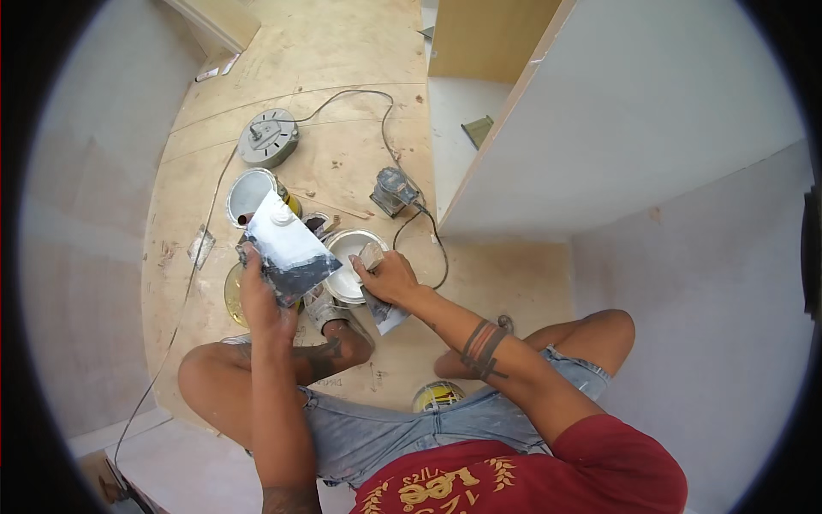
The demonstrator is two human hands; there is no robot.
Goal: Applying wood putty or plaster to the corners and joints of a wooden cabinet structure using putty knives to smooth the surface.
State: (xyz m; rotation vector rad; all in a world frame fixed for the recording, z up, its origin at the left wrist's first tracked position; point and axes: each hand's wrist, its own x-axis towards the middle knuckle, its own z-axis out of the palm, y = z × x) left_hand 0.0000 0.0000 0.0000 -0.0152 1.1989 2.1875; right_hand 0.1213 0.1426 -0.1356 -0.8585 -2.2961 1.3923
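A flat rectangular plate (pixel 301 276), dark and partly coated with white, is gripped along its left edge by my left hand (pixel 261 287). A blob of white filler (pixel 281 216) sits near its far end. My right hand (pixel 392 278) is closed round a putty knife (pixel 390 319), whose wide blade points down toward me. An open bucket of white filler (pixel 355 238) stands just left of my right hand, and the plate's right corner overlaps it in view. Behind the plate is a second open bucket (pixel 250 182), white inside.
A grey cable reel (pixel 269 137) lies farther off on the plywood floor (pixel 342 154). A corded sander (pixel 395 190) rests right of the buckets, its cable looping beside it. A white panel (pixel 591 111) rises at the right. One more tin (pixel 437 395) stands between my legs.
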